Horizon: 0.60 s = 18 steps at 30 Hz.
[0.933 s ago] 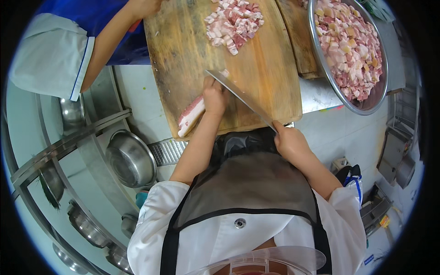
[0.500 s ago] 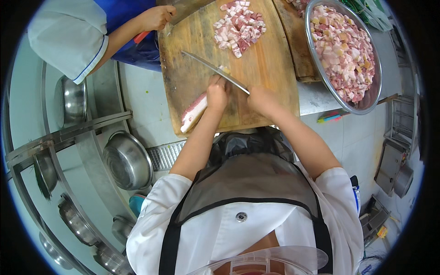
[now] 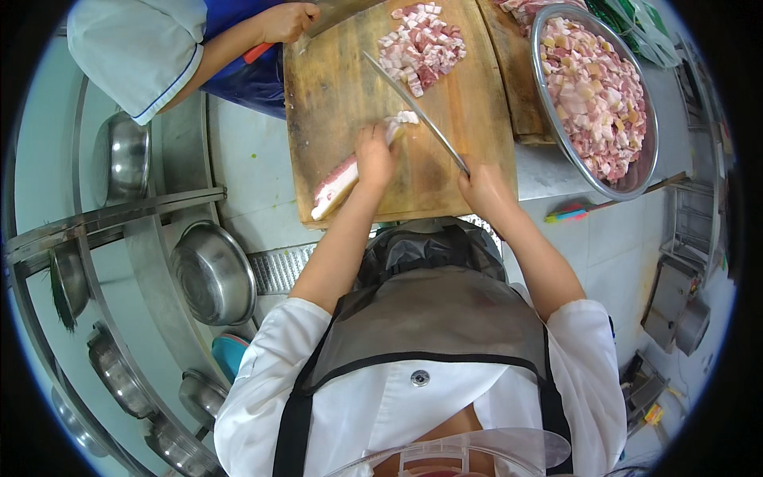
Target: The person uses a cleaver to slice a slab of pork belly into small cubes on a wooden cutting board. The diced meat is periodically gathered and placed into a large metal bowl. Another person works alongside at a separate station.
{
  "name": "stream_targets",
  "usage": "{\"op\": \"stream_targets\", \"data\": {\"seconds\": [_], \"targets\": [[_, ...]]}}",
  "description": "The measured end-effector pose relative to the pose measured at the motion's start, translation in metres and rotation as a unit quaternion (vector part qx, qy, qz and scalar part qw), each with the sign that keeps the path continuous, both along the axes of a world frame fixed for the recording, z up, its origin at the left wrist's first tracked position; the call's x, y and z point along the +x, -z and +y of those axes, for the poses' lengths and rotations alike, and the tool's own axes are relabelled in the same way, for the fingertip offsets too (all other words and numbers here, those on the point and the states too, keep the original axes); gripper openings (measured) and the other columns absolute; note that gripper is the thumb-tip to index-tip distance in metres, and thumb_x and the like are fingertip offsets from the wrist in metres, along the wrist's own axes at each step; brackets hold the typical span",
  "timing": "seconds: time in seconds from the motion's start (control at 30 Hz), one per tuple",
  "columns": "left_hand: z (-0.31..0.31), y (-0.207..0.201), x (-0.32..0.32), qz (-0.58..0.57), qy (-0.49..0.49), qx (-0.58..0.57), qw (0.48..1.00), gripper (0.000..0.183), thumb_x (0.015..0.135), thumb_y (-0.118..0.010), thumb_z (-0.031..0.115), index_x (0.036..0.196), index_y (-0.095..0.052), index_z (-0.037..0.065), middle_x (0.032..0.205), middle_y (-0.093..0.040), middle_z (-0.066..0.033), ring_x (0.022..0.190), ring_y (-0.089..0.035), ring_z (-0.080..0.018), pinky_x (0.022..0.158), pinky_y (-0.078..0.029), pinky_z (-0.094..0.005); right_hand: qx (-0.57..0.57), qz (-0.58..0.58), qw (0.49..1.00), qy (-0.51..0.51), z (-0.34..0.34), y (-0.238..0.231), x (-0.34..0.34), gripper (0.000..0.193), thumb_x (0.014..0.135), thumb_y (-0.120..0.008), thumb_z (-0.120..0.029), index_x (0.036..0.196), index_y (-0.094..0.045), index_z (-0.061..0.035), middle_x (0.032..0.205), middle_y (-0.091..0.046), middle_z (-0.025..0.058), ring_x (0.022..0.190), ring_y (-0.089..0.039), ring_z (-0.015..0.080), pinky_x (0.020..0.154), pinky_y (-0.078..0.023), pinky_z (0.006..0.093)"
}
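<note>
A long strip of pork belly [image 3: 338,186] lies slantwise on the wooden cutting board [image 3: 469,119]. My left hand [image 3: 376,154] is closed over the strip's upper part. Just past my fingers, small white pieces [image 3: 406,117] lie at the strip's far end. In my right hand [image 3: 484,191] is the handle of a knife [image 3: 421,111]; its long blade points up and left, a little right of the strip's end and apart from it. A heap of diced pork [image 3: 421,46] sits at the far side of the board.
A co-worker's hand [image 3: 289,22] grips another large knife [image 3: 338,14] at the board's far left corner. A big steel bowl [image 3: 655,147] full of diced pork stands at the right. Steel racks with several basins [image 3: 213,273] line the left side.
The knife has swung right, away from my left hand, and its blade is steeper. White pieces now show at the strip's far end. My left hand still covers the strip.
</note>
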<state>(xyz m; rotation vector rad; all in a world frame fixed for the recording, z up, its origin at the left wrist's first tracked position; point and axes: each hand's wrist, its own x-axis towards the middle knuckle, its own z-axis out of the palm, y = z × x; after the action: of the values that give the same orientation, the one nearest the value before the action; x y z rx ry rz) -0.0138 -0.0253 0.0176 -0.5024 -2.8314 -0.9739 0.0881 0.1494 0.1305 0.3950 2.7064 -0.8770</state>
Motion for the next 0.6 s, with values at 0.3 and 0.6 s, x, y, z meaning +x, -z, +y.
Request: {"op": "stream_targets", "data": {"seconds": [0.3,0.6], "targets": [[-0.005,-0.001,0.012,-0.032,0.111,-0.021,0.993,0.032,0.066,-0.066,0.003,0.097,-0.059,-0.001,0.096,-0.058,-0.0181,0.093,-0.053,-0.0362,0.082,-0.045,-0.0420,0.014,-0.079,0.995,-0.055,-0.024,0.034,-0.018,0.030,0.079,-0.051,-0.014,0.104,-0.059,0.0008,0.082,-0.061,0.0274,0.076,-0.060,0.0428,0.069,-0.048,0.0490],[0.001,0.001,0.011,0.032,0.107,0.073,0.991,0.032,0.067,-0.064,-0.001,0.099,-0.059,-0.001,0.101,-0.057,-0.0166,0.093,-0.053,-0.0357,0.084,-0.044,-0.0413,-0.099,-0.070,0.992,0.039,0.015,0.029,-0.015,0.026,0.082,-0.052,-0.016,0.100,-0.061,0.0008,0.088,-0.062,0.0265,0.085,-0.060,0.0410,0.074,-0.048,0.0455]]}}
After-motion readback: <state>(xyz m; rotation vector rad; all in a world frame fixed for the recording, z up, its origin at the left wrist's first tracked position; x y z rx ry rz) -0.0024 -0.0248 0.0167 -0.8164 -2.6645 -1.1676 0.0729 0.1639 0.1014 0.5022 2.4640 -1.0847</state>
